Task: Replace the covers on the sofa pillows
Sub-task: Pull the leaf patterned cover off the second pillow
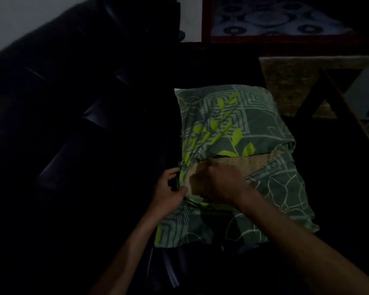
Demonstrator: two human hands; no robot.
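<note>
A pillow in a green cover [239,124] with lime leaves and pale geometric lines lies on the dark sofa seat. Near its front half the cover gapes and shows the tan inner pillow [243,162]. My left hand [170,190] grips the cover's left edge, thumb on top of the fabric. My right hand [217,184] lies over the opening with curled fingers on the tan pillow and the cover's edge; the dim, blurred view hides what it holds.
The dark sofa [73,124] with its tufted backrest fills the left side. A dark table edge [349,116] runs diagonally at the right. A patterned rug [275,20] and a tan mat [296,81] lie on the floor beyond.
</note>
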